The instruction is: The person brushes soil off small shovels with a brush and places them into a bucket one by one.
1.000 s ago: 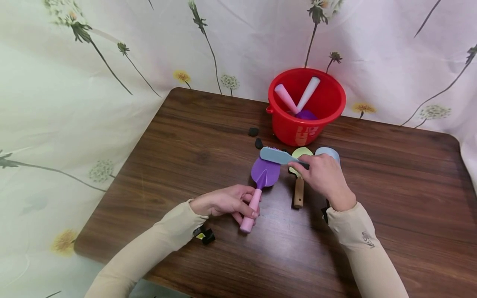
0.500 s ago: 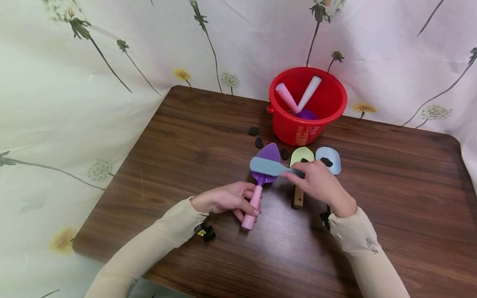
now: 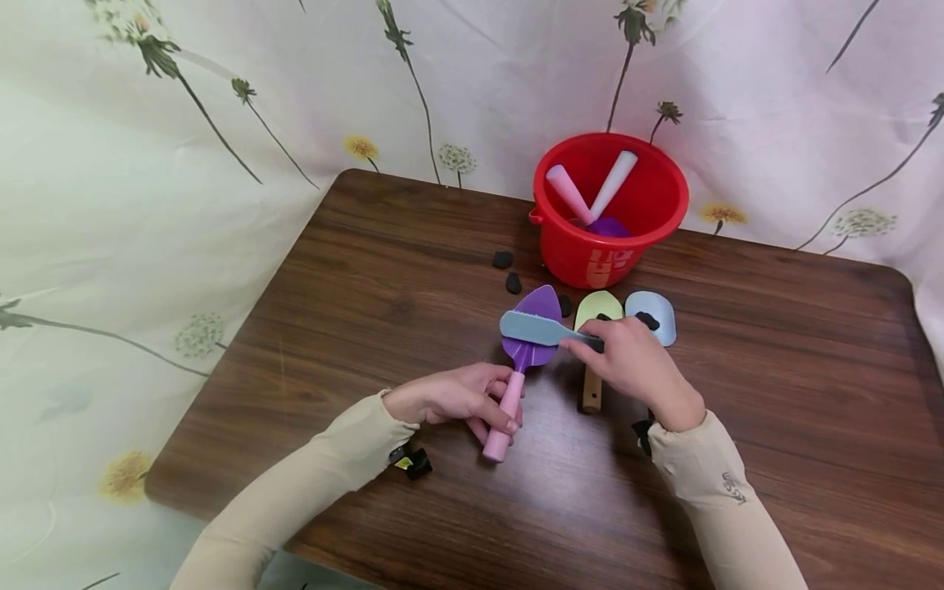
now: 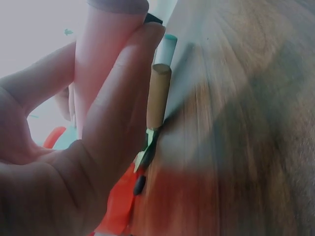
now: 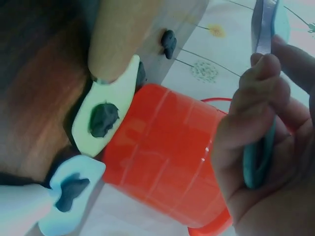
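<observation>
In the head view my left hand (image 3: 460, 397) grips the pink handle of a purple garden trowel (image 3: 543, 301), whose blade points away from me. My right hand (image 3: 637, 360) holds a light blue brush (image 3: 533, 328) by its darker handle. The brush head lies across the trowel's blade, its bristle side mostly hidden. Close up in the left wrist view, fingers and thumb curl round the pink handle (image 4: 106, 59). In the right wrist view, curled fingers wrap the teal brush handle (image 5: 258, 162).
A red bucket (image 3: 590, 266) with several tools inside stands at the back of the wooden table (image 3: 354, 287). Before it lie a green trowel (image 3: 596, 305) with a wooden handle and a pale blue trowel (image 3: 661, 310), each bearing a black lump. Loose black lumps (image 3: 503, 260) lie left of the bucket.
The brush has come down the purple trowel's blade from near its tip to the middle. The trowel has tilted and shifted slightly right with my left hand. The bucket has stayed put.
</observation>
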Motion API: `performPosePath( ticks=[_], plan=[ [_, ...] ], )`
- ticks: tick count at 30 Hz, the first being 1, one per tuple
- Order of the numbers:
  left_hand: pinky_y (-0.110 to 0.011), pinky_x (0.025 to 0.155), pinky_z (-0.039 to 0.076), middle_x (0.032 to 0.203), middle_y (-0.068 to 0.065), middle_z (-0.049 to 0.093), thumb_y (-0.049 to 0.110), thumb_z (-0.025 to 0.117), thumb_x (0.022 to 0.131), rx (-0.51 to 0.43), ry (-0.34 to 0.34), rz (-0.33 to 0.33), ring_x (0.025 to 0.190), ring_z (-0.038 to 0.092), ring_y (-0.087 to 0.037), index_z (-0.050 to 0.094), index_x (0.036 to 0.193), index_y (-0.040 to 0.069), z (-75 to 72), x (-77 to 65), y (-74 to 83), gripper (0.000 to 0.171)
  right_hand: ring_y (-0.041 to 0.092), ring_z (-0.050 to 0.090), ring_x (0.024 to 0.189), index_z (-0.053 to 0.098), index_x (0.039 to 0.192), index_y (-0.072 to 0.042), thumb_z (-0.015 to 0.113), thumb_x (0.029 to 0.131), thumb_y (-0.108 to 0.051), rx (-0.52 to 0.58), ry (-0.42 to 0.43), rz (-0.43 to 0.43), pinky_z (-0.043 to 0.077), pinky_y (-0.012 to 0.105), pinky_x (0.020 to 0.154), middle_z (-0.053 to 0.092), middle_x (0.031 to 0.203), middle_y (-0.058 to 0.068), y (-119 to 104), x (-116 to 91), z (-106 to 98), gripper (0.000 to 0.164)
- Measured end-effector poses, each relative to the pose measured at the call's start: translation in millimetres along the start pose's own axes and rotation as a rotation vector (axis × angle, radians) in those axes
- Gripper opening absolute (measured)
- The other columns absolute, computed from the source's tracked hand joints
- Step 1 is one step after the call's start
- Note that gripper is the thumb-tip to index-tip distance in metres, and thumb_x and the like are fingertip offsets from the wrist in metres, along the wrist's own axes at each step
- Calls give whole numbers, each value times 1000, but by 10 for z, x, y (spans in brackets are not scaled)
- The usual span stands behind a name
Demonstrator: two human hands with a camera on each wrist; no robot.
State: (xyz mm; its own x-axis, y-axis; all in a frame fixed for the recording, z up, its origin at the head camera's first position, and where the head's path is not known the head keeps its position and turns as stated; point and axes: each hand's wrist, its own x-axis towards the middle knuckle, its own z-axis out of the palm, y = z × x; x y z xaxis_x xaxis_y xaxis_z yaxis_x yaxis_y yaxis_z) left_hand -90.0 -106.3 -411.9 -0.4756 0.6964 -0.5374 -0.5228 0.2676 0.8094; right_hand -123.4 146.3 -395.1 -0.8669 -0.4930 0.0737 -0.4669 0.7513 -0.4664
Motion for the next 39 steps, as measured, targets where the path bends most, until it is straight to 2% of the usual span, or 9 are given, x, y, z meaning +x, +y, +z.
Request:
performPosePath(
  ticks=[7,10,17,20,26,29,33,37,39],
  plan=[
    [-36,62,60,91,-6,64,-7,66,80,9,19,2,76,69,-21,39,116,-5,20,1,-1,45,13,40,48,66,75,-14,72,85,-35,-131,190,-5,33,25,47,45,50,-3,34,-15,-38,25],
    [-37,63,60,92,-7,64,-7,66,80,2,16,0,76,69,-21,38,118,-6,13,-2,-7,47,14,39,48,68,76,-12,73,84,-34,-170,268,12,31,25,44,44,48,-1,59,-27,-52,24],
    [-39,65,60,92,-7,64,-7,65,80,-7,26,-2,76,69,-21,36,124,-9,4,3,-10,53,18,42,48,70,82,-7,72,84,-30,-164,396,41,33,28,43,48,51,3,105,-36,-44,23],
    [-39,65,60,93,-7,64,-9,64,80,1,40,7,76,69,-22,34,126,-10,6,12,1,55,16,43,49,70,80,-7,73,84,-29,-96,359,16,34,27,46,50,51,1,95,-34,-38,23],
    [-37,64,60,98,-14,64,-9,63,80,16,47,23,77,69,-21,35,126,-10,-9,36,36,54,8,41,49,70,82,-15,72,86,-32,109,41,-29,37,23,50,47,53,-7,0,-27,-48,18],
    [-37,64,60,100,-15,65,-9,64,81,25,46,22,78,69,-21,36,125,-8,-9,43,53,53,7,39,49,68,78,-17,72,87,-32,133,-48,-27,37,23,51,43,52,-8,-27,-23,-45,18],
    [-39,65,60,99,-15,65,-9,64,80,25,49,20,77,69,-21,36,121,-7,-5,36,62,49,8,40,49,69,81,-16,71,87,-34,102,-59,10,37,24,51,43,52,-7,-29,-22,-47,18],
    [-39,66,60,104,-23,64,-10,64,80,16,42,16,77,69,-22,37,117,-5,4,25,61,46,9,42,51,73,90,-14,70,87,-36,32,-8,37,38,25,52,48,53,-7,-39,-27,-47,23],
    [-39,66,60,106,-25,63,-10,64,81,16,38,12,77,68,-21,37,118,-5,9,25,58,46,10,43,51,73,90,-13,70,87,-37,-4,18,43,37,25,51,48,53,-6,-51,-27,-47,24]
  ],
)
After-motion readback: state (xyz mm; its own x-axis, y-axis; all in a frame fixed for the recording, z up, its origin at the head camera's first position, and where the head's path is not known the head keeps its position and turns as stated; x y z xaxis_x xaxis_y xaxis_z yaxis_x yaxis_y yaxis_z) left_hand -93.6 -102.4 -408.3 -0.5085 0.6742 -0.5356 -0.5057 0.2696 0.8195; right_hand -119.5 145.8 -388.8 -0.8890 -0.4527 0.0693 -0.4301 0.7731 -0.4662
